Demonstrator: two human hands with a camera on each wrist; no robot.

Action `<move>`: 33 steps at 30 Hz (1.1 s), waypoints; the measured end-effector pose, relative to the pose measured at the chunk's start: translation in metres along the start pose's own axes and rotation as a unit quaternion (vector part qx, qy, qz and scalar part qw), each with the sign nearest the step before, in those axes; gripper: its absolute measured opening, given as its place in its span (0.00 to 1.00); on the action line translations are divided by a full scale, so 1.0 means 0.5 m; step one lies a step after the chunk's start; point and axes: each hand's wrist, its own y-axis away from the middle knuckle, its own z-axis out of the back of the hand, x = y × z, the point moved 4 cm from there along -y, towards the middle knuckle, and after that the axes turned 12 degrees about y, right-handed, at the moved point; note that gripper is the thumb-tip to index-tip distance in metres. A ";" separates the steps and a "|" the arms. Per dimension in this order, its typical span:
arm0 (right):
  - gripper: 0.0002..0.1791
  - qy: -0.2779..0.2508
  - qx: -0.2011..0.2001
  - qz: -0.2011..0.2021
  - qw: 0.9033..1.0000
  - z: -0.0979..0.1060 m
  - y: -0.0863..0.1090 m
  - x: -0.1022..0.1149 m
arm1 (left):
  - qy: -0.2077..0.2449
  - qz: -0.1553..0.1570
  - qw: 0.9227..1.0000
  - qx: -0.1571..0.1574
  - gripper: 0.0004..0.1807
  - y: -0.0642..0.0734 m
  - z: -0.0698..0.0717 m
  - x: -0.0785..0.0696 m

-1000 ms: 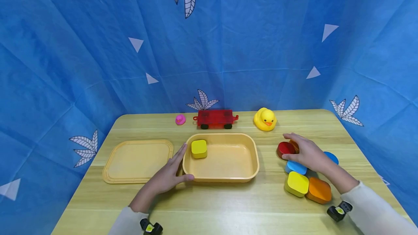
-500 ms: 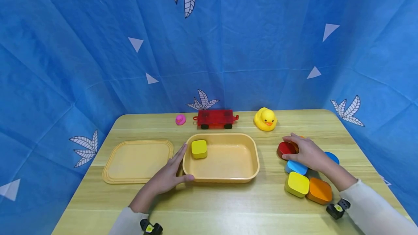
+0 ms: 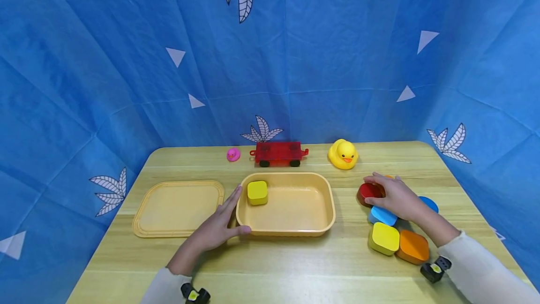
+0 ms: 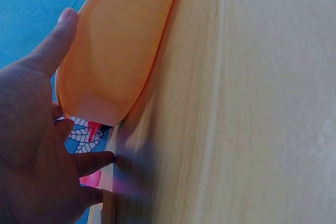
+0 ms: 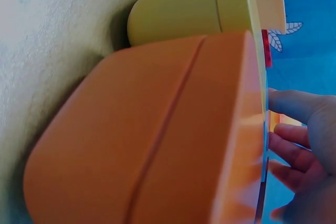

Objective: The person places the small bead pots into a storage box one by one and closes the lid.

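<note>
My left hand point(image 3: 214, 229) lies against the left end of the beige tray point(image 3: 295, 230), fingers stretched along its rim and thumb at its near corner. In the left wrist view, that thumb and the spread fingers frame the tray's end wall. A yellow rounded block point(image 3: 257, 192) sits at the left inside the tray. To the right, my right hand point(image 3: 398, 199) pinches a red round block point(image 3: 368, 194) between its thumb and fingers. An orange block behind it is mostly hidden by the hand. A light blue block point(image 3: 381, 216) lies just under the thumb.
Nearer me are a yellow block point(image 3: 384, 238) and an orange block point(image 3: 413, 246); a blue block point(image 3: 429, 203) lies beyond the wrist. A beige lid point(image 3: 179, 208) lies left. Along the back stand a pink duck point(image 3: 233, 155), red wagon point(image 3: 279, 153) and yellow duck point(image 3: 343, 155).
My right hand has shifted slightly around the red block, its thumb and fingers now closer over it. The left hand and the tray have stayed in place.
</note>
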 end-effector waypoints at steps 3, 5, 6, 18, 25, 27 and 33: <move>0.34 -0.002 -0.006 0.006 1.000 0.003 0.000 0.004 | 0.000 0.002 1.000 0.000 0.62 0.000 0.000 0.000; 0.34 0.001 -0.011 0.011 1.000 0.006 0.000 0.008 | 0.001 0.004 1.000 0.000 0.62 0.001 0.000 0.000; 0.34 0.003 -0.015 0.014 1.000 0.008 0.000 0.011 | 0.001 0.005 1.000 0.001 0.62 0.001 0.000 0.000; 0.33 0.004 -0.038 0.051 0.998 0.040 0.001 0.068 | 0.000 0.012 1.000 0.001 0.61 0.002 0.001 -0.001; 0.31 -0.029 -0.043 0.074 0.996 0.054 -0.008 0.106 | 0.003 0.010 1.000 0.002 0.62 0.001 0.001 -0.002; 0.30 -0.032 -0.046 0.081 0.995 0.057 -0.011 0.117 | 0.004 0.011 1.000 0.002 0.62 0.001 0.001 -0.002; 0.30 -0.049 -0.048 0.096 0.993 0.059 -0.025 0.149 | 0.003 0.010 1.000 0.001 0.62 0.002 0.001 -0.001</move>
